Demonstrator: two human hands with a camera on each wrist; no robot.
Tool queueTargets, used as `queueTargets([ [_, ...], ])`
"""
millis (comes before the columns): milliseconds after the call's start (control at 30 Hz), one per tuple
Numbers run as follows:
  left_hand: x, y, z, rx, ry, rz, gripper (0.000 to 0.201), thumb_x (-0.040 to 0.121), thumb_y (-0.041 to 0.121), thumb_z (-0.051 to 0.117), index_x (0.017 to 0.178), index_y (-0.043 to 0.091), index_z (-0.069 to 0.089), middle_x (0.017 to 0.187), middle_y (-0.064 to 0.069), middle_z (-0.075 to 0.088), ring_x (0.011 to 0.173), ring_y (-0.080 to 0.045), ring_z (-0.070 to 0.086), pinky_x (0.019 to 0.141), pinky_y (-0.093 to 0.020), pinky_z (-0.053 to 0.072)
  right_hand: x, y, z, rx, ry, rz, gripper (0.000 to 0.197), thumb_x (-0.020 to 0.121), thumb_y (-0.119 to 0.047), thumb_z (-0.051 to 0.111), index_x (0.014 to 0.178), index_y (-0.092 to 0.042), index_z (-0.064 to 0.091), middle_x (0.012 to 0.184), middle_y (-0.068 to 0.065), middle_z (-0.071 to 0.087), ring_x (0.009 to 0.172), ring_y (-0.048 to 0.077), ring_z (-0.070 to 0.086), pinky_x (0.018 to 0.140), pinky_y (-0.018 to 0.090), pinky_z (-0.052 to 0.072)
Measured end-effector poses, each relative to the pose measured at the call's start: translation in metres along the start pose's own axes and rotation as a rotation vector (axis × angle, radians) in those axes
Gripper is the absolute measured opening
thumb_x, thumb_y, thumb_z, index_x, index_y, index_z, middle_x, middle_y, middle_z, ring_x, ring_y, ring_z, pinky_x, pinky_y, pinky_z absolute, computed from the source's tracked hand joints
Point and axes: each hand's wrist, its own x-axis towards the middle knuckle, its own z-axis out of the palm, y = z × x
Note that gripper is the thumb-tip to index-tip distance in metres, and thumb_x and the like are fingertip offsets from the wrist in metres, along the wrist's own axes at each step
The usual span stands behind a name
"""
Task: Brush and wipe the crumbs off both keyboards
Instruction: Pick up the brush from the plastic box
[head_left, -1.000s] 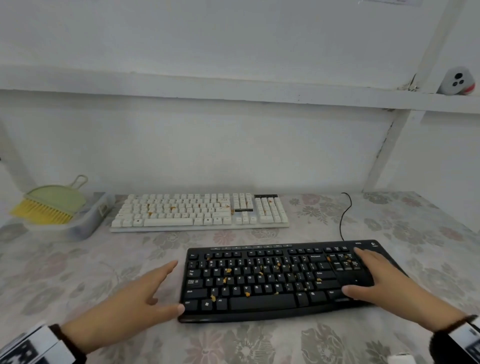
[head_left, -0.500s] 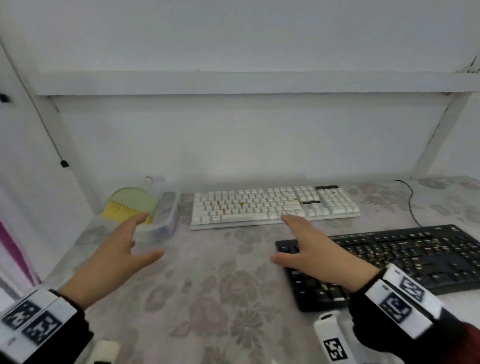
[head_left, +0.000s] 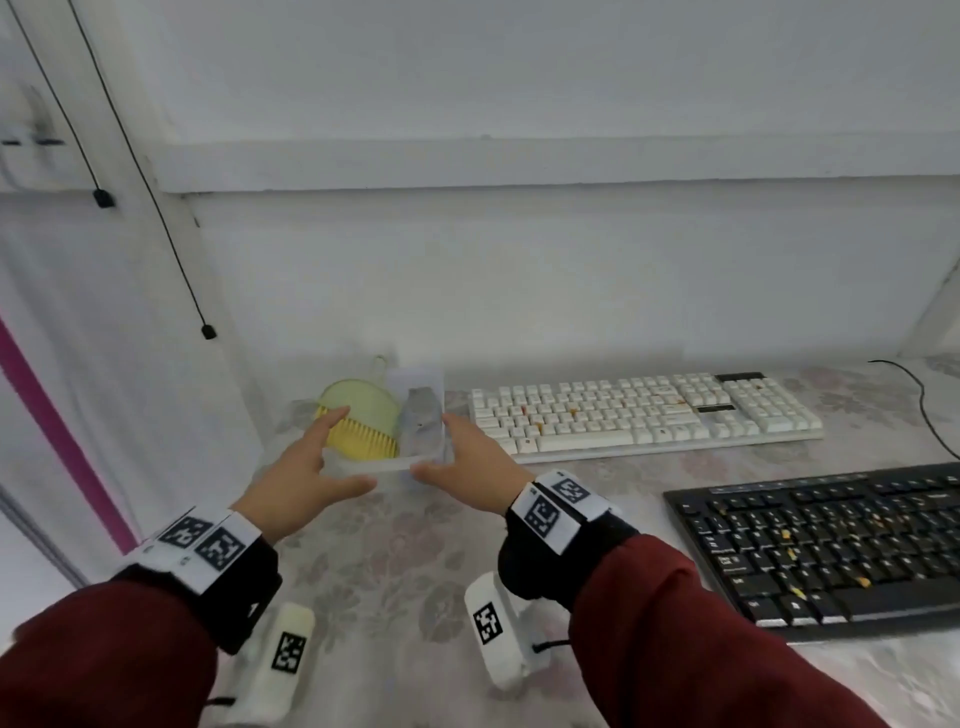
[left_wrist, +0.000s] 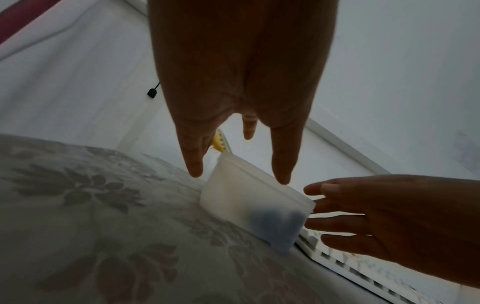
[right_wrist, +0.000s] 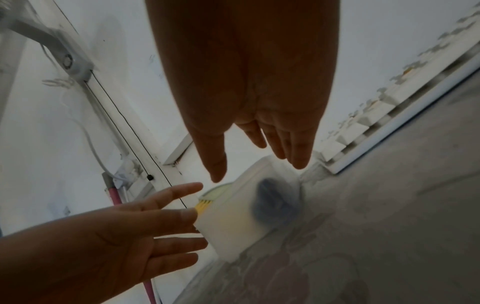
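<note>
1. Head view: our left hand (head_left: 306, 475) and right hand (head_left: 470, 462), both grips wide, flank the tub (head_left: 387, 460).
2. Brush (head_left: 361, 423) lies inside, nearer our left grip, bristles toward us.

My floral-clothed table (head_left: 395, 582) carries: translucent tub (head_left: 382, 464) between my fingertips, white keyboard (head_left: 644, 415) just right of them, black keyboard (head_left: 831, 540) nearer, farther right.

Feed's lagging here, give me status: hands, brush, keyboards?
Left hand, right hand open, flanking clear tub. Brush inside, ungripped. White keyboard, black keyboard crumbed. Nothing blocking.
</note>
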Motion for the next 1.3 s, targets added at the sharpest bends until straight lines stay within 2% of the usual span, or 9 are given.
queueTargets([
  [133, 0.015, -0.006, 0.001, -0.083, -0.026, -0.041, 0.089, 0.079, 0.029, 0.074, 0.145, 0.04, 0.017, 0.154, -0.007, 0.024, 0.134, -0.028, 0.04, 0.103, -0.04, 0.039, 0.021, 0.0, 0.01, -0.003, 0.02, 0.046, 0.074, 0.083, -0.038, 0.063, 0.14, -0.003, 0.032, 0.13, 0.011, 0.045, 0.124, 0.025, 0.043, 0.101, 0.036, 0.036],
  [233, 0.023, -0.009, 0.0, -0.121, -0.052, -0.063, 0.09, 0.078, 0.031, 0.075, 0.146, 0.038, 0.017, 0.147, -0.013, 0.037, 0.128, -0.026, 0.046, 0.105, -0.042, 0.04, 0.03, 0.002, 0.015, -0.031, 0.031, 0.078, 0.072, 0.087, -0.032, 0.063, 0.143, -0.003, 0.028, 0.142, 0.014, 0.04, 0.129, 0.028, 0.04, 0.102, 0.034, 0.036],
  [367, 0.028, -0.01, -0.001, -0.112, -0.07, -0.071, 0.101, 0.068, 0.042, 0.08, 0.147, 0.031, 0.018, 0.139, -0.012, 0.045, 0.123, -0.026, 0.05, 0.104, -0.044, 0.041, 0.038, 0.008, 0.02, -0.046, 0.057, 0.07, 0.061, 0.086, -0.035, 0.064, 0.131, -0.003, 0.039, 0.13, 0.017, 0.049, 0.106, 0.023, 0.048, 0.082, 0.032, 0.038],
  [633, 0.012, -0.005, 0.001, -0.086, -0.042, -0.078, 0.098, 0.071, 0.034, 0.08, 0.147, 0.028, 0.019, 0.137, -0.009, 0.047, 0.119, -0.025, 0.051, 0.1, -0.041, 0.043, 0.029, 0.013, 0.026, -0.026, 0.069, 0.05, 0.061, 0.083, -0.036, 0.065, 0.129, -0.006, 0.04, 0.125, 0.014, 0.051, 0.114, 0.03, 0.051, 0.091, 0.04, 0.046],
  [833, -0.031, -0.001, 0.002, -0.065, -0.044, -0.062, 0.096, 0.071, 0.035, 0.079, 0.147, 0.03, 0.02, 0.132, -0.003, 0.048, 0.115, -0.019, 0.053, 0.086, -0.03, 0.046, -0.007, 0.011, 0.033, -0.004, 0.035, -0.012, 0.058, 0.08, -0.039, 0.066, 0.128, -0.014, 0.043, 0.125, 0.007, 0.049, 0.113, 0.024, 0.052, 0.094, 0.038, 0.048],
  [933, -0.054, -0.005, 0.002, -0.08, -0.058, -0.064, 0.096, 0.069, 0.038, 0.08, 0.145, 0.036, 0.022, 0.115, 0.004, 0.052, 0.099, -0.007, 0.059, 0.072, -0.017, 0.045, -0.033, 0.005, 0.034, -0.039, 0.018, -0.033, 0.056, 0.084, -0.037, 0.065, 0.129, -0.013, 0.041, 0.123, 0.007, 0.046, 0.109, 0.019, 0.048, 0.088, 0.027, 0.043],
  [1067, -0.084, -0.01, -0.001, -0.167, -0.108, -0.1, 0.105, 0.055, 0.049, 0.085, 0.141, 0.044, 0.024, 0.116, 0.007, 0.052, 0.098, -0.005, 0.061, 0.073, -0.018, 0.046, -0.067, -0.003, 0.036, -0.056, 0.0, -0.057, 0.057, 0.085, -0.037, 0.064, 0.131, -0.014, 0.039, 0.125, 0.004, 0.042, 0.109, 0.015, 0.044, 0.085, 0.021, 0.036],
  [1167, -0.107, -0.012, -0.004, -0.222, -0.134, -0.105, 0.118, 0.029, 0.065, 0.085, 0.132, 0.052, 0.03, 0.117, 0.012, 0.054, 0.097, -0.005, 0.065, 0.079, -0.022, 0.05, -0.089, -0.007, 0.038, -0.061, -0.034, -0.071, 0.057, 0.085, -0.037, 0.064, 0.131, -0.016, 0.037, 0.124, 0.002, 0.04, 0.102, 0.01, 0.04, 0.083, 0.02, 0.034],
  [1300, -0.134, -0.011, -0.004, -0.253, -0.157, -0.121, 0.115, 0.02, 0.069, 0.081, 0.123, 0.06, 0.033, 0.112, 0.013, 0.056, 0.089, -0.002, 0.069, 0.077, -0.019, 0.05, -0.117, -0.012, 0.039, -0.101, -0.12, -0.056, 0.06, 0.087, -0.041, 0.06, 0.136, -0.019, 0.031, 0.124, 0.002, 0.038, 0.111, 0.016, 0.043, 0.093, 0.027, 0.04],
])
